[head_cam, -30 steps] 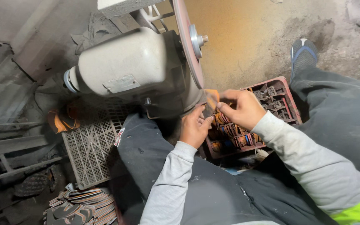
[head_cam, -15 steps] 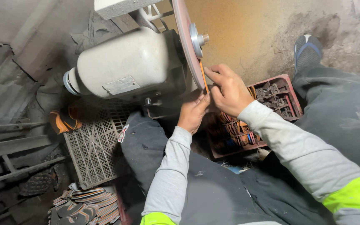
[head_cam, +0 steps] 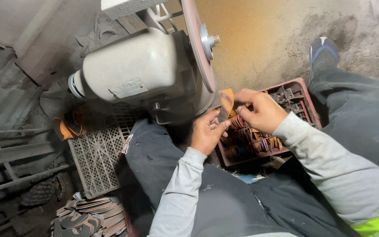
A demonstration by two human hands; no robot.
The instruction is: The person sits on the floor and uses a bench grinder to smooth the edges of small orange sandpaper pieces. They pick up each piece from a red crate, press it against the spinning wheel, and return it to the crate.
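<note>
Both my hands hold a small flat orange piece (head_cam: 227, 101) just below the rim of a reddish grinding disc (head_cam: 197, 44). My left hand (head_cam: 207, 131) grips its lower edge from beneath. My right hand (head_cam: 259, 109) pinches its right side. The disc sits on a large pale grey motor housing (head_cam: 137, 72). The piece is close to the disc's lower edge; I cannot tell whether they touch.
A dark red crate (head_cam: 305, 98) holding several orange and dark pieces lies under my right hand. A grey plastic crate (head_cam: 97, 153) lies at left, a stack of flat sole-like pieces (head_cam: 88, 215) below it. My legs and a blue shoe (head_cam: 323, 52) stretch right.
Half a second ago both hands pressed the orange piece up against the disc's edge. They have since come down and away from the disc, still holding the piece.
</note>
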